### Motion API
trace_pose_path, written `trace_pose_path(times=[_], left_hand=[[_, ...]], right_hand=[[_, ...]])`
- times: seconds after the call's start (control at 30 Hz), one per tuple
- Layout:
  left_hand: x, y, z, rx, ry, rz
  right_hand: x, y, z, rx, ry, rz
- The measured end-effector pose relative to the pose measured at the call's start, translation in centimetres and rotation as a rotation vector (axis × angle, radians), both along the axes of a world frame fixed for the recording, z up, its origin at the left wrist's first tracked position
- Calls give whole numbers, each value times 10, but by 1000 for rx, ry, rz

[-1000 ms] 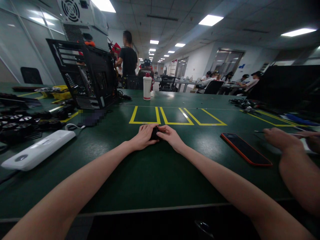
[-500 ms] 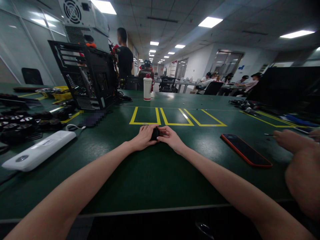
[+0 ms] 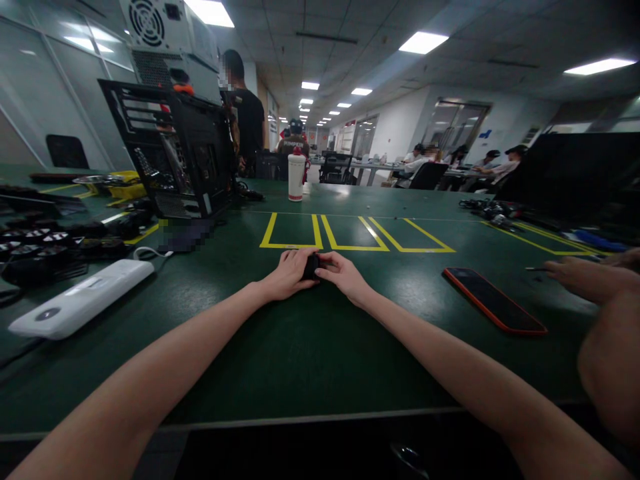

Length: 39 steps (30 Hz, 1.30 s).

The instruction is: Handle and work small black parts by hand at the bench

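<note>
A small black object (image 3: 311,267) is between my two hands on the green table (image 3: 310,353), just in front of the yellow taped outlines (image 3: 290,247). My left hand (image 3: 291,273) is wrapped over its left side, thumb toward me. From the right, the fingertips of my right hand (image 3: 340,272) pinch at its right side. Most of the object is hidden behind my fingers, so its exact shape cannot be made out.
A white power strip (image 3: 83,300) and black parts (image 3: 45,240) lie left, below an open computer case (image 3: 185,153). A white bottle (image 3: 296,177) stands behind. An orange-edged phone (image 3: 493,300) lies right, near another person's hand (image 3: 575,277).
My hands and the black object stay almost in place. The other person's hand at the right has shifted slightly, and the standing person in the background has turned.
</note>
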State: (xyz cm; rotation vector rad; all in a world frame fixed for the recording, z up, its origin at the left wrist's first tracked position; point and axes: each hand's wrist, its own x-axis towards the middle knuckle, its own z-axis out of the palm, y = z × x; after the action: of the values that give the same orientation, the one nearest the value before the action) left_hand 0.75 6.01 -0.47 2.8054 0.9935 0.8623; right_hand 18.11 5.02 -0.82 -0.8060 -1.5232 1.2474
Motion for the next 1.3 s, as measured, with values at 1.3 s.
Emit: trace_pose_path(times=[1.3], left_hand=[[0, 0, -1, 7, -3, 23]], right_hand=[[-2, 1, -3, 46, -25, -16]])
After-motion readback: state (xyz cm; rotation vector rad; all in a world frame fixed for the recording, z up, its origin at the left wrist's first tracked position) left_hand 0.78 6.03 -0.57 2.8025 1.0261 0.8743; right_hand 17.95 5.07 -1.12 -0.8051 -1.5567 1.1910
